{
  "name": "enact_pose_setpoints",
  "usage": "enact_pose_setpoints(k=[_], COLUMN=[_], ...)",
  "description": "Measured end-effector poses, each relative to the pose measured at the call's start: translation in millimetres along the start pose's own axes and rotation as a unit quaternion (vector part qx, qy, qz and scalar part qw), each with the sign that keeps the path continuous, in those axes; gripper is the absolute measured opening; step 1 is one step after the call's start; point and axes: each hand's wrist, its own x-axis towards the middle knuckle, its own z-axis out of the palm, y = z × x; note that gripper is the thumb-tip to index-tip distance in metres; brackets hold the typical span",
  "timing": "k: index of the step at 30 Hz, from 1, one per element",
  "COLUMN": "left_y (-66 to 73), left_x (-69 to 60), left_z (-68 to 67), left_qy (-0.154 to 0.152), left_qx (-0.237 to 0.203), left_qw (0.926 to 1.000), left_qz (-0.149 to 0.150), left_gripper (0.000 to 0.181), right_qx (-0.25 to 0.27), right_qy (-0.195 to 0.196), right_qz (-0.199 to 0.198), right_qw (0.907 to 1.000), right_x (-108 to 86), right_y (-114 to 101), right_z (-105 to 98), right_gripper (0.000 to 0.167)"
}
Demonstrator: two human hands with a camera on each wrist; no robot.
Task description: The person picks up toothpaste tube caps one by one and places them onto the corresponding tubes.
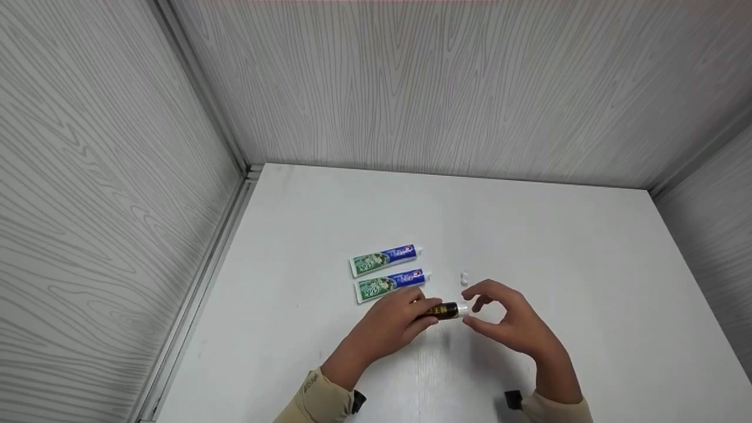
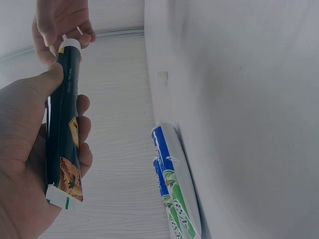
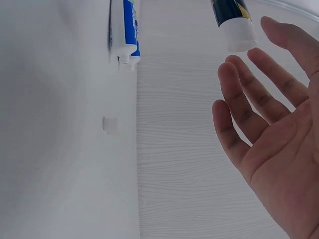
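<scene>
The left hand (image 1: pixel 385 323) grips a dark tube (image 2: pixel 65 119) above the white table (image 1: pixel 282 235); the right hand (image 1: pixel 511 320) has its fingers open, loosely curved just beside the tube's white end (image 3: pixel 238 35). Two green-and-blue tubes (image 1: pixel 385 260) lie near small white pieces (image 1: pixel 464 281)

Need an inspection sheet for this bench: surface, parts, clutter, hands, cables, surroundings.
Surface: white table, top looks level, with faint small marks.
Job's things: dark tube held off the table, its white end toward the right; two blue-and-green tubes lie roughly parallel, slightly apart.
Clutter: small white pieces loose on the table, too small to identify for certain.
Left hand: grips the dark tube.
Right hand: open, thumb and fingers spread near the white end; contact unclear.
Cables: nothing seen.
Surroundings: pale wood-grain panels.
</scene>
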Motion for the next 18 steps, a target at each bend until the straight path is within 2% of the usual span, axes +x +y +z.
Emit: enact_pose_setpoints(k=[3, 6, 18], left_y=[-0.1, -0.4, -0.8], left_x=[-0.1, -0.2, -1.0], left_z=[0.2, 0.6, -0.4], left_qy=[0.001, 0.003, 0.011], left_qx=[-0.001, 0.001, 0.005], left_qw=[1.0000, 1.0000, 0.9999], left_qz=[0.000, 0.000, 0.011], left_gripper=[0.036, 0.036, 0.037], right_qx=[0.002, 0.001, 0.004], right_qy=[-0.006, -0.011, -0.022], right_qz=[-0.001, 0.004, 0.025], right_qw=[1.0000, 0.9999, 0.9994], right_x=[-0.1, -0.1, -0.7], right_y=[-2.0, -3.5, 3.4], right_z=[0.2, 0.6, 2.3], right_gripper=[0.048, 0.048, 0.022])
